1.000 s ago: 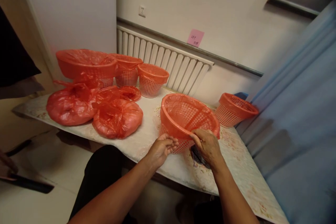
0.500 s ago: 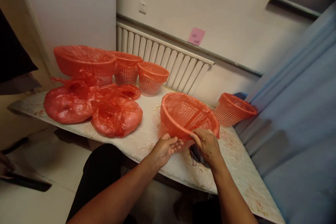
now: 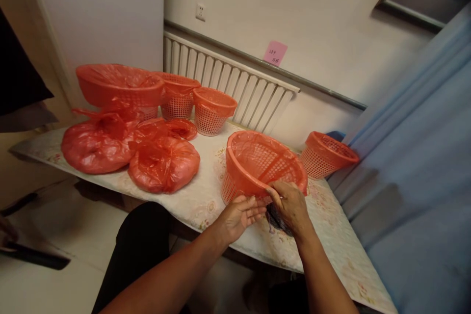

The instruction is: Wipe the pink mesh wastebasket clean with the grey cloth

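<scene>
An orange mesh basket [image 3: 257, 164] lined with a thin orange plastic bag stands tilted on the table [image 3: 206, 196], right in front of me. My right hand [image 3: 290, 206] pinches the bag's edge at the near rim of the basket, fingers closed. My left hand [image 3: 241, 213] sits just left of it under the rim, fingers stretched and loosely apart, touching the bag's edge. Something dark lies on the table under my right hand, mostly hidden.
Two tied, stuffed orange bags [image 3: 164, 164] lie on the left of the table, with a smaller one behind. Three lined baskets [image 3: 215, 110] stand at the back left, another basket [image 3: 327, 154] at the right. A radiator [image 3: 235, 83] and blue curtain [image 3: 423, 181] border the table.
My left hand has slid right along the basket's near rim toward my right hand, and its fingers have spread. The right hand keeps its pinch.
</scene>
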The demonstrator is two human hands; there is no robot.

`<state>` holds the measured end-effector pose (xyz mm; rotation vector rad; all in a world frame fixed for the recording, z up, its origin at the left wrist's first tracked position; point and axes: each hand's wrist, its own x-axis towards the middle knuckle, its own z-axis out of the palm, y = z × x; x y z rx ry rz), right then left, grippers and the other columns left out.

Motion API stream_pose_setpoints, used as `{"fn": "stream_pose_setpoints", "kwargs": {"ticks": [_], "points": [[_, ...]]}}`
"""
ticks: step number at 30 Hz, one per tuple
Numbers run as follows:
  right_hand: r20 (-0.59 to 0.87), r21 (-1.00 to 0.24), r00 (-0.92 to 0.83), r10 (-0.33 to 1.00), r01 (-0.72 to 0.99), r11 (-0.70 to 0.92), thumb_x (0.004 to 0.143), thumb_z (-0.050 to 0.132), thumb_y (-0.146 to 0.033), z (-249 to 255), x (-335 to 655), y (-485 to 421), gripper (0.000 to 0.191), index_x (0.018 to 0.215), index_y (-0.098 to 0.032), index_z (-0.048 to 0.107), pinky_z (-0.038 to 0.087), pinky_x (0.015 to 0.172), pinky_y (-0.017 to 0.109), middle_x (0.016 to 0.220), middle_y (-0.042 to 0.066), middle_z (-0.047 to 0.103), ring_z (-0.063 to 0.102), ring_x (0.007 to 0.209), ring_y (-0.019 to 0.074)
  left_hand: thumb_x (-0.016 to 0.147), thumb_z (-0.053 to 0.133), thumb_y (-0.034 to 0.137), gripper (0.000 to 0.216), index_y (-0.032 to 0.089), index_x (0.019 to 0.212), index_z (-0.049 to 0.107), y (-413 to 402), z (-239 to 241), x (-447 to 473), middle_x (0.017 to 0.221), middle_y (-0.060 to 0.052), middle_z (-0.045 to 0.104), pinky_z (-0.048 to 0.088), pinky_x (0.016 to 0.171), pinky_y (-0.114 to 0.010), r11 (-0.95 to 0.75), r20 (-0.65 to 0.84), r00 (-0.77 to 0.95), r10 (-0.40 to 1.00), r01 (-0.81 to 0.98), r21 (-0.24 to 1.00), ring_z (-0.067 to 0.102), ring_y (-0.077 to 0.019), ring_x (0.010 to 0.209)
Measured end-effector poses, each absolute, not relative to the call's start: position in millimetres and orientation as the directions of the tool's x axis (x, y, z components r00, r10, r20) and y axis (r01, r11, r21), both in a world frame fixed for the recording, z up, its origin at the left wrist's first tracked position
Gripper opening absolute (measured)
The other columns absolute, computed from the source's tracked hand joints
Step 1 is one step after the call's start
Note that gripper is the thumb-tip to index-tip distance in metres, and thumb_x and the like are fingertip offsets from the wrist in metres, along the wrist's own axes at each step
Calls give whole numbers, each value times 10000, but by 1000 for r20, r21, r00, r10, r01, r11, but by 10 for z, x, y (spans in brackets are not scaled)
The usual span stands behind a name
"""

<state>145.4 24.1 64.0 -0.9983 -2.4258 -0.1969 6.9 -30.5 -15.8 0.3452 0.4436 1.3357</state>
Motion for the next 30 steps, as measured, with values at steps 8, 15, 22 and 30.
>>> {"fn": "stream_pose_setpoints", "kwargs": {"ticks": [8,15,22,30], "points": [[515,25,-579,632,747,664,970,335,-439,650,1340,203,453,654,-199,554,295,630,271,605,7,587,503,582,144,768,694,208,174,156,893,585,-237,-29,160,813,-70,708,468,698,-267,117,-83,89,993,-895,430,678,-172,763],[561,17,-445,698,849,528,942,418,-414,623,913,42,348,734,-198,595,290,574,275,639,37,631,559,597,170,781,657,175,81,158,813,584,-235,-11,-16,704,-13,666,465,643,-229,-5,-79,-45,996,-893,450,629,-116,633],[557,-121,-662,502,533,837,903,510,-370,766,1362,144,330,1176,-189,546,437,852,360,1082,107,651,592,980,226,827,597,138,69,152,894,587,-200,-21,-146,774,-38,670,494,684,-254,-21,-116,-82,990,-891,454,650,-135,697],[424,-139,-698,577,580,803,941,415,-419,692,1958,388,313,910,-201,636,424,764,325,825,49,649,576,783,190,827,619,158,63,162,851,561,-176,-59,-89,746,-30,645,510,658,-258,-13,-138,-81,987,-901,433,640,-127,639]]}}
